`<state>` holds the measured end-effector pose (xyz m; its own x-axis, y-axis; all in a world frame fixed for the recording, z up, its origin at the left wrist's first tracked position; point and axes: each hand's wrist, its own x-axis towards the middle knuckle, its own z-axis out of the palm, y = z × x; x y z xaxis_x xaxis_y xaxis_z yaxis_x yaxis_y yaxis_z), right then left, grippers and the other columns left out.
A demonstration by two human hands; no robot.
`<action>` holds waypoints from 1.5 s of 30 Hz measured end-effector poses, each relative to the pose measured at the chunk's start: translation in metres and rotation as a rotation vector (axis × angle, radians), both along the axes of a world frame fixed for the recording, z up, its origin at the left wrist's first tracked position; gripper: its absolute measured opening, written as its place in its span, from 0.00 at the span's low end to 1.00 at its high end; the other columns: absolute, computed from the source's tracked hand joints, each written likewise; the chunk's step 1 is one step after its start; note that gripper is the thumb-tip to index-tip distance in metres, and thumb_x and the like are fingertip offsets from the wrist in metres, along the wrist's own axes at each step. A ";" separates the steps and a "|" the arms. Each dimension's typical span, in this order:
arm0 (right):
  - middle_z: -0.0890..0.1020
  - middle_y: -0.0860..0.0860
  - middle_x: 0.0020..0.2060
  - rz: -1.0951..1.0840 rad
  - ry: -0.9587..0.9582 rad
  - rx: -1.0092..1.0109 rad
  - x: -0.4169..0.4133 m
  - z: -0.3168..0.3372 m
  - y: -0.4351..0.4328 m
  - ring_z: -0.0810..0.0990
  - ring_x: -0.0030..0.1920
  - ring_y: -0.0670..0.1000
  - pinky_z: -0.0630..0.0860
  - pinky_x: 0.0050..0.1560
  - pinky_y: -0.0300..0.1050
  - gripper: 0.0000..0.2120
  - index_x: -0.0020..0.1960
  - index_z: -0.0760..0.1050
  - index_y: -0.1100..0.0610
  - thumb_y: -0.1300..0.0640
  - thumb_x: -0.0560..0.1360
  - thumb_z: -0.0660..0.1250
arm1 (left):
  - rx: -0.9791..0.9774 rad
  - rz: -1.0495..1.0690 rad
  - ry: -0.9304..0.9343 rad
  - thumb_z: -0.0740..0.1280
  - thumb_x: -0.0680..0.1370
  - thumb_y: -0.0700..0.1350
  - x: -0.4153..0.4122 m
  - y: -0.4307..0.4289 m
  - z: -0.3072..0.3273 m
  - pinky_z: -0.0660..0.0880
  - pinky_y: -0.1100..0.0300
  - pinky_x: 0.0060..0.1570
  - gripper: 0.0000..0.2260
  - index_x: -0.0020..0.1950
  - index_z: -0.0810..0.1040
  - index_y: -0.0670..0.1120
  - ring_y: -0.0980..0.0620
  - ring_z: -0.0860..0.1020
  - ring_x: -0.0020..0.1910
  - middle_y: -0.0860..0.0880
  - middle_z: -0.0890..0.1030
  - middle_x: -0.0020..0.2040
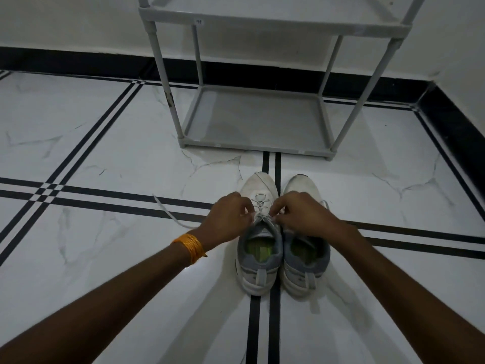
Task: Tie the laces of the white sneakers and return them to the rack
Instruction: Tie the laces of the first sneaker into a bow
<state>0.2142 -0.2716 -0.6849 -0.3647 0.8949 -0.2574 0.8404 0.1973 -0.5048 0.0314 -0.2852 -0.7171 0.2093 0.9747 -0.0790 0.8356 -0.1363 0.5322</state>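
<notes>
Two white sneakers with grey heels stand side by side on the floor, toes pointing away from me: the left sneaker (pixel 258 261) and the right sneaker (pixel 305 264). Both my hands are over the left sneaker's laces (pixel 259 206). My left hand (pixel 228 219) pinches one lace on the left side, and my right hand (pixel 301 212) pinches the lace on the right side. A loose lace end (pixel 168 212) trails out to the left across the floor. The right hand hides most of the right sneaker's laces.
A grey shoe rack (pixel 252 145) stands just beyond the sneakers against the white wall, its bottom shelf and the shelf above bare. The floor is white marble tile with black stripes. A black skirting runs along the walls, with a corner at the right.
</notes>
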 end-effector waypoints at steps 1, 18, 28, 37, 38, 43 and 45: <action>0.86 0.51 0.48 0.017 0.007 -0.009 0.000 -0.003 -0.001 0.78 0.40 0.43 0.70 0.39 0.33 0.07 0.50 0.84 0.56 0.59 0.73 0.70 | -0.014 0.005 -0.024 0.66 0.78 0.47 0.001 -0.003 -0.002 0.74 0.59 0.46 0.09 0.54 0.82 0.45 0.48 0.78 0.48 0.46 0.79 0.50; 0.87 0.53 0.46 -0.026 0.006 0.304 0.006 0.000 -0.011 0.83 0.45 0.53 0.78 0.51 0.47 0.09 0.52 0.84 0.56 0.59 0.77 0.66 | 0.111 -0.093 0.096 0.69 0.77 0.42 -0.013 0.002 0.004 0.71 0.64 0.44 0.05 0.52 0.81 0.44 0.48 0.81 0.43 0.46 0.85 0.47; 0.86 0.57 0.40 -0.120 -0.103 0.290 0.011 -0.030 -0.023 0.82 0.42 0.56 0.77 0.44 0.49 0.09 0.45 0.84 0.55 0.60 0.73 0.64 | 0.143 -0.272 0.311 0.66 0.77 0.37 -0.031 -0.006 0.001 0.65 0.63 0.40 0.05 0.50 0.76 0.45 0.52 0.70 0.38 0.46 0.82 0.47; 0.81 0.50 0.38 -0.075 -0.052 0.043 0.028 -0.014 -0.021 0.77 0.42 0.50 0.72 0.45 0.45 0.06 0.40 0.83 0.54 0.52 0.73 0.72 | 0.178 -0.186 0.336 0.62 0.81 0.43 -0.034 -0.012 0.006 0.66 0.62 0.40 0.06 0.54 0.77 0.44 0.48 0.77 0.41 0.45 0.83 0.47; 0.81 0.50 0.39 -0.065 -0.051 0.048 0.032 -0.010 -0.020 0.76 0.44 0.51 0.74 0.46 0.49 0.08 0.36 0.82 0.50 0.48 0.71 0.73 | 0.184 -0.165 0.329 0.61 0.82 0.44 -0.037 -0.013 0.008 0.65 0.61 0.39 0.07 0.53 0.78 0.44 0.49 0.74 0.40 0.44 0.83 0.46; 0.83 0.47 0.54 -0.183 0.562 -0.132 0.022 0.013 -0.028 0.80 0.57 0.45 0.73 0.60 0.45 0.10 0.39 0.82 0.58 0.54 0.75 0.69 | -0.112 -0.013 -0.242 0.63 0.81 0.51 -0.037 -0.018 0.022 0.73 0.61 0.44 0.14 0.48 0.83 0.42 0.55 0.78 0.46 0.52 0.82 0.43; 0.85 0.50 0.55 -0.289 0.842 -0.241 0.011 0.010 -0.029 0.81 0.58 0.47 0.74 0.62 0.44 0.11 0.46 0.81 0.64 0.56 0.78 0.65 | -0.310 0.102 -0.641 0.62 0.81 0.51 -0.026 -0.017 0.027 0.74 0.70 0.42 0.16 0.51 0.82 0.41 0.62 0.80 0.47 0.55 0.84 0.44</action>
